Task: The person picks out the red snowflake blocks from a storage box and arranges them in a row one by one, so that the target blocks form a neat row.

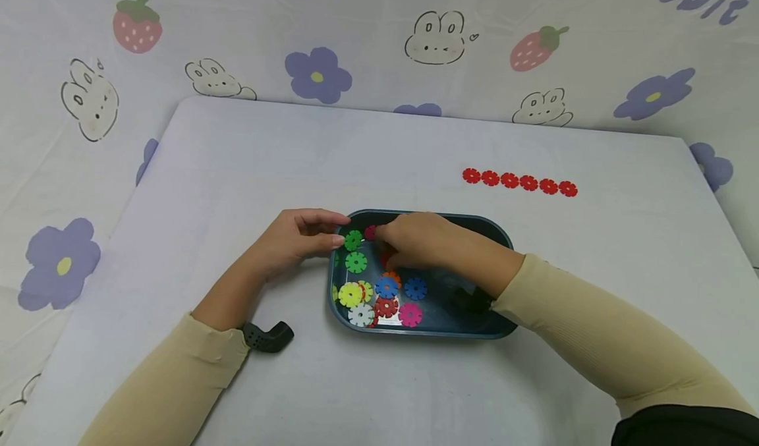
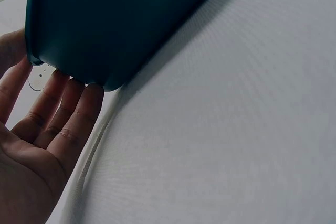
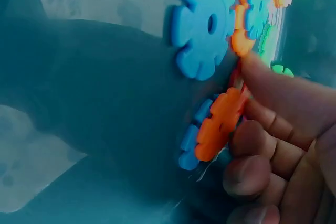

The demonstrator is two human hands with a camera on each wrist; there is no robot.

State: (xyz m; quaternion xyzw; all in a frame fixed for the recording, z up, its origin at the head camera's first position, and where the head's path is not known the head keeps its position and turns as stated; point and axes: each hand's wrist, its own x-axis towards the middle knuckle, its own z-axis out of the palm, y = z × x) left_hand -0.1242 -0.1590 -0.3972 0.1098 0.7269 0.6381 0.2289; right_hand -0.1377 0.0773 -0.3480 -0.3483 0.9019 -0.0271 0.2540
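A dark teal tray (image 1: 427, 334) holds flower-shaped plastic discs in several colours. At its left end, my left hand (image 1: 302, 238) holds the rim, thumb at the edge and fingertips against the outer wall, as the left wrist view (image 2: 52, 145) of the hand shows. Reaching into the tray, my right hand (image 1: 415, 238) pinches at a red disc (image 3: 238, 80) between thumb and forefinger, mostly hidden by them. Right beside those fingers is an orange disc (image 3: 220, 124) over a blue one. A larger-looking blue disc (image 3: 207, 24) lies nearby.
Behind the tray, several red discs (image 1: 510, 180) form a straight row on the white table (image 1: 267, 143). Inside the tray are green (image 1: 356, 262), yellow (image 1: 350, 294), white (image 1: 360, 315) and pink discs (image 1: 410, 314). A patterned cloth (image 1: 367, 11) hangs beyond the table.
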